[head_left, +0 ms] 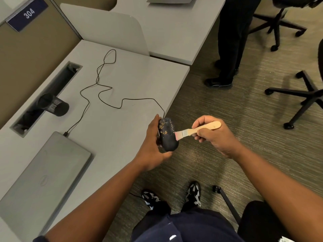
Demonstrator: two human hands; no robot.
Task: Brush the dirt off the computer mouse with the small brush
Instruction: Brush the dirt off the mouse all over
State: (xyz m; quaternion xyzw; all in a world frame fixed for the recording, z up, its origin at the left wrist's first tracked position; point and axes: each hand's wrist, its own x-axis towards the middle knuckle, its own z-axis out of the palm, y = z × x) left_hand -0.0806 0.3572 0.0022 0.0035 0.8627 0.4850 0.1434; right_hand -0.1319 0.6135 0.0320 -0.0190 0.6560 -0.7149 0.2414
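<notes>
Mouse: dark, speckled with tan dirt on its top, held up past the desk's front edge, over the carpet.
Left hand: curled round the mouse from the left side and underneath, thumb up along its far end.
Right hand: fingers and thumb pinch the brush by its wooden handle.
Brush: small, pale wood handle, metal band, pinkish bristles; the bristles touch the mouse's right side.
Cable: thin and black, runs from the mouse in loose loops across the desk to the laptop's back edge.
Desk: grey, with a long cable slot along its left side.
Laptop: grey, closed, lying flat near the left front of the desk.
Pen cup: black mesh, beside the slot; whether it stands or lies tipped I cannot tell.
Second person: dark trousers and shoes, standing on the carpet beyond the desk corner.
Office chairs: black wheeled bases at the right.
</notes>
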